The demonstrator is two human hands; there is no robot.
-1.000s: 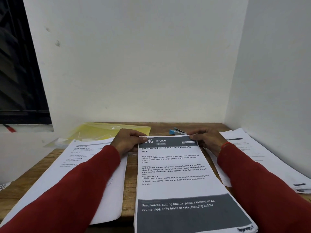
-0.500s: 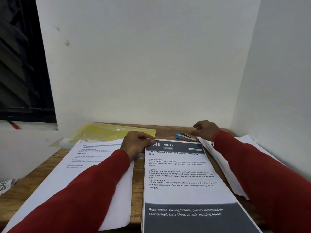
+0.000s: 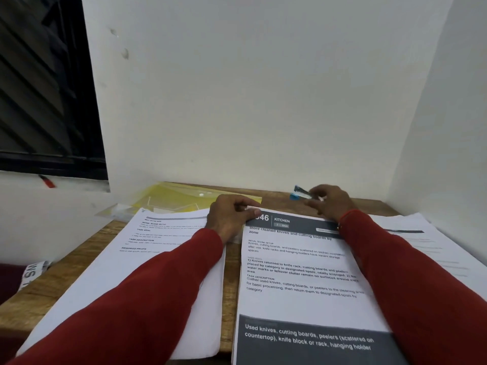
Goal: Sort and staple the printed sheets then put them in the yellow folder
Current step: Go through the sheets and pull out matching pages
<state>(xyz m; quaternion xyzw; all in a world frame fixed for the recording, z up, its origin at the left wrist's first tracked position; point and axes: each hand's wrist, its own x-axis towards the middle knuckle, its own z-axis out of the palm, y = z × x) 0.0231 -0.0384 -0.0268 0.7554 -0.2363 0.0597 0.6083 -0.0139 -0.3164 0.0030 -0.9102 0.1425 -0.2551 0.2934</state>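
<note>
A stack of printed sheets headed "KITCHEN" [image 3: 303, 272] lies in front of me on the wooden desk [image 3: 47, 291]. My left hand [image 3: 232, 217] pinches its top left corner. My right hand [image 3: 329, 201] holds a blue and silver stapler [image 3: 299, 193] lifted just above the desk, beyond the stack's top edge. The yellow folder [image 3: 179, 198] lies flat at the back left, partly under another pile of sheets [image 3: 147, 259].
A third pile of sheets [image 3: 434, 246] lies at the right against the white wall. White walls close the desk at the back and right. A dark window [image 3: 39, 88] is at the left, with a red pen [image 3: 47, 181] on its sill.
My right hand left the top right corner of the stack, reached back to the stapler and picked it up. My left hand kept its pinch on the corner.
</note>
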